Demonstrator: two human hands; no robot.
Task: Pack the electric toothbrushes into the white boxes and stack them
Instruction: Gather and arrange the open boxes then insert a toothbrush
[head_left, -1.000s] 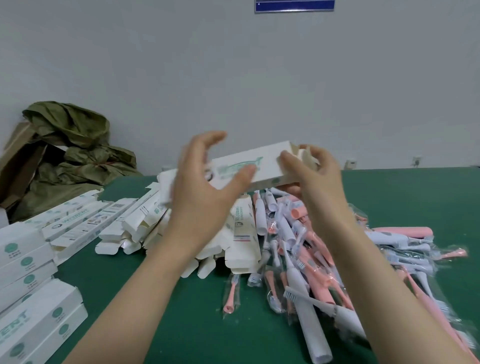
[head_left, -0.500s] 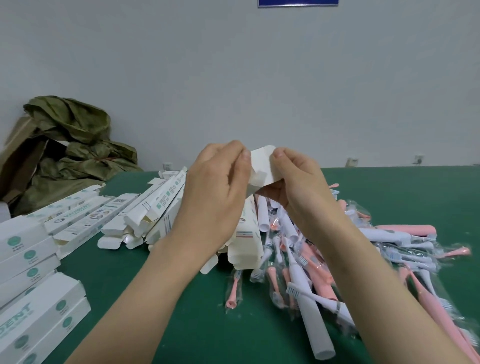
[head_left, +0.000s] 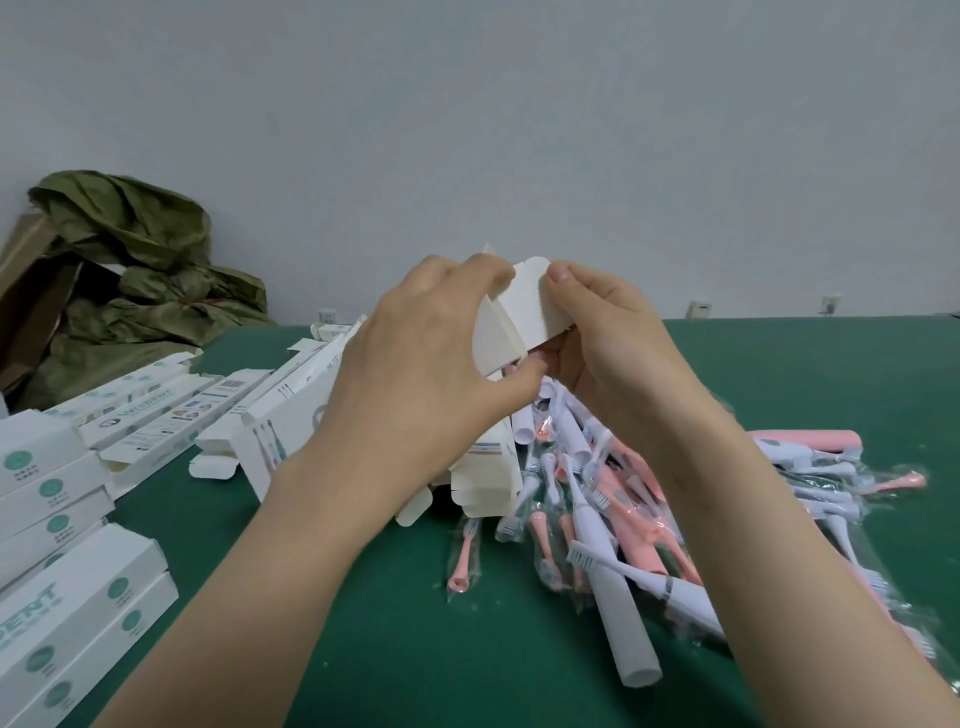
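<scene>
A pale grey wall (head_left: 519, 130) fills the upper half of the frame. Below it a green surface (head_left: 779, 374) runs across the lower half. A heap of pink and white toothbrushes (head_left: 618, 613), many in clear wrappers, spreads over the lower right. A crumpled olive sack (head_left: 135, 270) lies at the upper left against the wall. Closed white boxes (head_left: 62, 613) sit stacked along the left edge. Just right of them, open and flattened boxes (head_left: 171, 415) lie in a loose row toward the centre.

At the centre, above the heap, both hands hold one white box (head_left: 535, 312) clear of the surface. The left hand (head_left: 415, 374) curls its fingers over the box's left part, thumb underneath. The right hand (head_left: 608, 332) pinches the rounded end flap, thumb on top.
</scene>
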